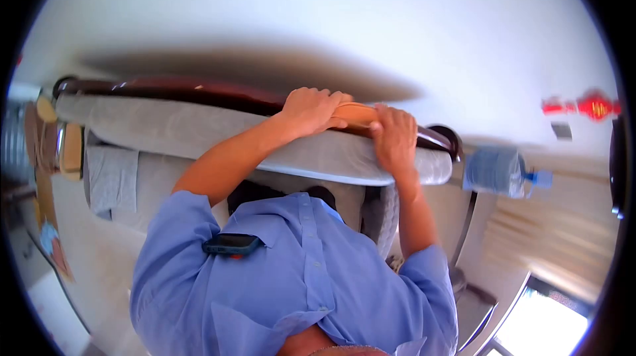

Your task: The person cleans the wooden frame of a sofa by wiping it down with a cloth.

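Note:
Between my hands is a flat orange-tan piece (356,114), smooth with a paler edge. I cannot make out its exact kind. My left hand (313,109) is closed around its left end, with the thumb underneath. My right hand (395,132) grips the right end, fingers bent over the top. The piece lies against the top of a grey padded sofa back (199,129), close to its glossy dark wooden rail (179,87). Part of the rail is hidden behind my left hand and the piece.
A pale wall (318,11) rises right behind the sofa back. To the right stands a large blue water bottle (495,172), and a red ornament (593,105) hangs on the wall. A grey cloth (112,177) drapes at the left. A phone (232,244) sticks out of my shirt pocket.

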The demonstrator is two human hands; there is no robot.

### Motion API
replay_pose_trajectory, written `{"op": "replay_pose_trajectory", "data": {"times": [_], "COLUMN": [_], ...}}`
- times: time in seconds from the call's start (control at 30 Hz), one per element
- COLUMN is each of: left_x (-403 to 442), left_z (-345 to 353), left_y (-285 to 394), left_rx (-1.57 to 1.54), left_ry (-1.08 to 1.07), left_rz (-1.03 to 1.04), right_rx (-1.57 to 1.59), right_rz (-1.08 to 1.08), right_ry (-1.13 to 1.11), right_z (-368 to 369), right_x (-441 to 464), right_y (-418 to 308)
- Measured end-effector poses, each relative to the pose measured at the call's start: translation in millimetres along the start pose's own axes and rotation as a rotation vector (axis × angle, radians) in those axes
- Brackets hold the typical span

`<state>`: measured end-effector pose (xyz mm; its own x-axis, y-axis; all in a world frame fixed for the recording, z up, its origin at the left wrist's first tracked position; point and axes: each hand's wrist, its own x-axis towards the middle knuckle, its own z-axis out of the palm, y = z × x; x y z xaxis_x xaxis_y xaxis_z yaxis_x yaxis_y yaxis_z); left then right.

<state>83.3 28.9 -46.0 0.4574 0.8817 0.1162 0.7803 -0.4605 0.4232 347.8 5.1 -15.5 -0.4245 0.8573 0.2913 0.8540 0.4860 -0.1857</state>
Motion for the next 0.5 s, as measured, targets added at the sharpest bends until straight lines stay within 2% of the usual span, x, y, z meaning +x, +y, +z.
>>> {"op": "replay_pose_trajectory", "data": {"times": [0.17,0.23,0.37,0.5], "left_x": [82,106,120,91], "left_z": [42,54,89,56], "left_y": [113,150,161,126], "left_rx": [0.003,0.017,-0.002,0.054], "left_ry": [-0.056,-0.065,0.048,0.026], "left_rz": [0.138,0.114,0.204,0.209], "right_rx": [0.024,0.154,0.081,-0.024], "right_rz": [0.266,0.332,0.336,0.283], "right_ry": [0.063,0.070,0.127,0.180], "right_z": [-16,-12,-1,-7], "right_x": [-63,-78,-84,-61], "right_y": [150,190,188,132]}}
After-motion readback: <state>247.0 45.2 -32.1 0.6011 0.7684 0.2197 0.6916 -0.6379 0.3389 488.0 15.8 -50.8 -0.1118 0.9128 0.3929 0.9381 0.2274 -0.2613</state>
